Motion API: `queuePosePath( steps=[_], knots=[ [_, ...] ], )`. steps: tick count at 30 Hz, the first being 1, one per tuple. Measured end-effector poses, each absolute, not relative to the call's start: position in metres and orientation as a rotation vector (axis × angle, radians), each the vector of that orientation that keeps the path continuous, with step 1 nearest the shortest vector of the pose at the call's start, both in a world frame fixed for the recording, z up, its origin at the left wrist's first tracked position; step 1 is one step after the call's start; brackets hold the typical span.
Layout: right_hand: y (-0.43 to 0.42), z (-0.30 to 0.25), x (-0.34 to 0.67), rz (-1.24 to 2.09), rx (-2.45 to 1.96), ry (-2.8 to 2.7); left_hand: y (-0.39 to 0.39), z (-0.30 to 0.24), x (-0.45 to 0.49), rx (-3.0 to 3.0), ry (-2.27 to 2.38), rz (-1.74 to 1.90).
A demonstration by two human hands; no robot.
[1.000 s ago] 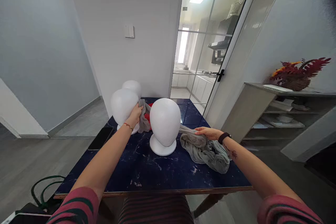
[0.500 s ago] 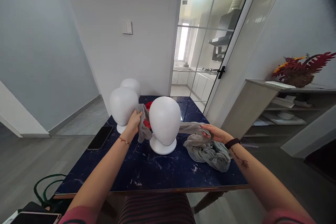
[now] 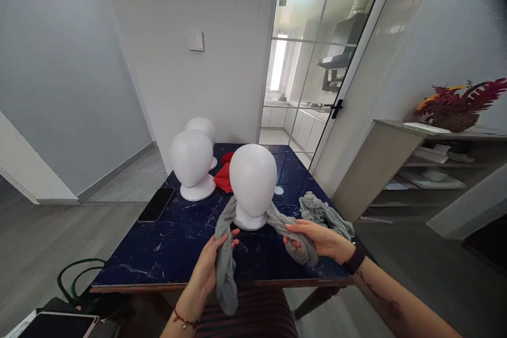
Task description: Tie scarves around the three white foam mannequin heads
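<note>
A grey scarf passes behind the neck of the nearest white foam head, and its two ends come forward on either side. My left hand grips the left end, which hangs down past the table's front edge. Around the right part is my right hand, its fingers closed on the bunched cloth. More grey cloth lies crumpled on the table beyond my right hand; whether it is the same piece I cannot tell. Upright at the left stand a second foam head and, partly hidden behind it, a third.
Red cloth lies between the foam heads on the dark blue table. A black phone rests at the left edge. A striped chair seat is below the front edge. Shelves stand at right, beside a glass door.
Both hands have come toward me, drawing the scarf's ends forward around the foam head's neck. The left end now hangs over the front edge. The red cloth shows more fully.
</note>
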State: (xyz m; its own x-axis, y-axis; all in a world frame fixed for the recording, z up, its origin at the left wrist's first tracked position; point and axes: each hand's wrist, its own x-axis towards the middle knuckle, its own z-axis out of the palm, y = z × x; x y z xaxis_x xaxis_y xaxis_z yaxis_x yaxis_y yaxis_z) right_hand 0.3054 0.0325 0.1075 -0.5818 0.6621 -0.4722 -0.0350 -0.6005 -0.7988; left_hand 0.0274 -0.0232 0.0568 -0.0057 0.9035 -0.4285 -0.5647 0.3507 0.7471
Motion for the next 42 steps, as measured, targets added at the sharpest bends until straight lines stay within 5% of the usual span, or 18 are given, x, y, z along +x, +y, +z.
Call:
queuePosePath(
  steps=[14,30,42],
  knots=[
    [0.0,0.089,0.226,2.246,-1.078,-0.836,-0.033,0.032,0.057,1.481,1.067,1.132],
    [-0.009,0.094,0.244,2.026,-1.324,-1.342,-0.023,0.026,0.091,1.656,1.131,1.162],
    [0.006,0.082,0.294,2.343,-0.973,-1.613,0.0,0.015,0.08,1.579,1.297,1.347]
  ],
)
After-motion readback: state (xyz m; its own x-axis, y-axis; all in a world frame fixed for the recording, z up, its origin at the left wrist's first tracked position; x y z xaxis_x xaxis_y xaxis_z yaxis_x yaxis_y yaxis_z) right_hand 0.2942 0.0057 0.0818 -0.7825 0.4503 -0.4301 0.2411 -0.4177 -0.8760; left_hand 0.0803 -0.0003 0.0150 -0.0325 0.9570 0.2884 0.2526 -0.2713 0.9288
